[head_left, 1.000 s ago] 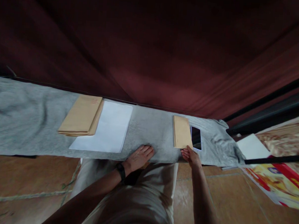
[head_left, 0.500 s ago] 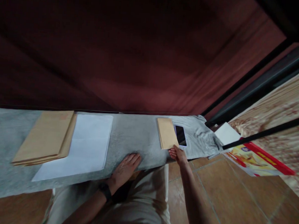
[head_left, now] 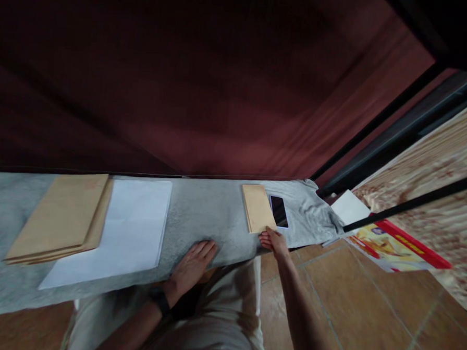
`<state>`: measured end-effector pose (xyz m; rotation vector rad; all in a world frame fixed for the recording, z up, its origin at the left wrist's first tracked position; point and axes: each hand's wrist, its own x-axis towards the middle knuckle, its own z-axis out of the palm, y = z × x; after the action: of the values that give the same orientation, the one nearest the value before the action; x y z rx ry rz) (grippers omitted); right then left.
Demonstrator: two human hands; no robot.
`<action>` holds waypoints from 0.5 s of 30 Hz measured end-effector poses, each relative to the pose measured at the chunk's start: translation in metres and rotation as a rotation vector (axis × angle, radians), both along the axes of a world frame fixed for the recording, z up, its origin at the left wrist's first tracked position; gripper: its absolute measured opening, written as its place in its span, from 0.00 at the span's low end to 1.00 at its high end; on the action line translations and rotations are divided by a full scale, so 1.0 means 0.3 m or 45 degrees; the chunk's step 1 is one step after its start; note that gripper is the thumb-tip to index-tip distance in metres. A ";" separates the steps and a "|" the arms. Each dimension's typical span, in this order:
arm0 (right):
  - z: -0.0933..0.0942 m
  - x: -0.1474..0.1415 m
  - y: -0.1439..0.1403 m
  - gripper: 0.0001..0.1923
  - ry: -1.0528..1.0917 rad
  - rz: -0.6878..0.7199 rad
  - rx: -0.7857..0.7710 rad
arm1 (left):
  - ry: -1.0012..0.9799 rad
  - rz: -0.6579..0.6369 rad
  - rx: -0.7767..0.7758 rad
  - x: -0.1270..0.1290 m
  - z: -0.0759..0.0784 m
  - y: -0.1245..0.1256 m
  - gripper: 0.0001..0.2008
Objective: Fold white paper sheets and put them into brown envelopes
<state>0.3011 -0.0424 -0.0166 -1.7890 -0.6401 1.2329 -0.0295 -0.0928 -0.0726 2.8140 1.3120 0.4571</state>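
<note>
my right hand (head_left: 273,241) was at the near edge of the grey cloth (head_left: 211,215), at about 4 o'clock from the middle of the view. its fingertips lay on the near corner of the small brown envelope (head_left: 257,208), fingers drawn close together; i could not tell whether they pinched the paper or only pressed on it. the envelope lay flat on the cloth, its long side running away from me toward 12 o'clock. just beside it, at its 3 o'clock, a dark phone (head_left: 279,211) lay face up, touching or nearly touching the envelope's edge.

my left hand (head_left: 192,261) rested palm down on the cloth's near edge at about 6 o'clock, fingers spread a little and flat, holding nothing. a black band (head_left: 159,300) sat on that wrist. the two hands were well apart from each other.

out at 9 o'clock a stack of larger brown envelopes (head_left: 61,217) lay on the cloth, partly overlapping a white sheet (head_left: 129,227) at its 3 o'clock side. beyond the cloth's right end, at 3 o'clock, a white paper (head_left: 347,207) and a red and yellow printed sheet (head_left: 390,245) lay on the floor, with a dark bar (head_left: 412,203) crossing above them. a dark red curtain (head_left: 206,90) hung behind the cloth at 12 o'clock, and brown tiles (head_left: 367,307) covered the floor at 5 o'clock.
</note>
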 end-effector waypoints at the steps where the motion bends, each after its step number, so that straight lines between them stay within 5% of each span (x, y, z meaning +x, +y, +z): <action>1: -0.004 -0.002 0.000 0.17 0.007 -0.014 -0.002 | -0.006 0.003 -0.006 0.000 0.003 -0.001 0.31; 8: -0.048 -0.026 -0.039 0.19 -0.062 -0.283 0.223 | -0.471 0.094 -0.240 0.044 0.067 0.020 0.21; 15: -0.067 -0.039 -0.054 0.30 -0.089 -0.403 0.416 | -1.196 0.258 -0.876 0.302 0.098 0.131 0.18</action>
<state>0.2895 -0.0586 -0.0367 -1.5891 -0.5374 0.8052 0.0611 -0.0535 -0.0433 1.5722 1.1781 0.9400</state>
